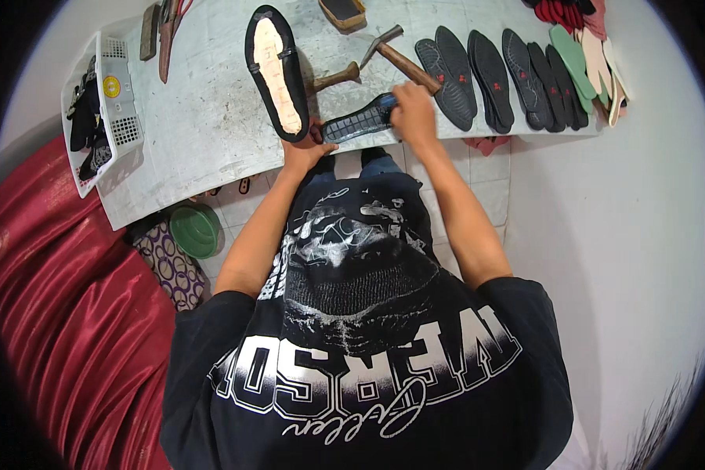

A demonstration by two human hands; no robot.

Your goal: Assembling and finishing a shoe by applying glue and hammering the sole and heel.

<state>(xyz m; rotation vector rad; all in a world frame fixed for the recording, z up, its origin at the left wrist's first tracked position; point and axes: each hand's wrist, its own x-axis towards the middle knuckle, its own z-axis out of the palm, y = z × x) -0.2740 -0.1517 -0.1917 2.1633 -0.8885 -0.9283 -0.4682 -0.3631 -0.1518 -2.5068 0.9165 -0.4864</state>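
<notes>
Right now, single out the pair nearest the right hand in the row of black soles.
The leftmost pair, beside the right hand and at the end of the hammer's wooden handle; the other black soles lie farther right.

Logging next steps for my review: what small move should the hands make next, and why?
Probably the right hand should slide leftward along the black, grid-patterned, rubbery-looking sole while the left hand steadies it: the right hand is at the sole's right end, the left at its left end, and the gridded face between them lies uncovered.
</notes>
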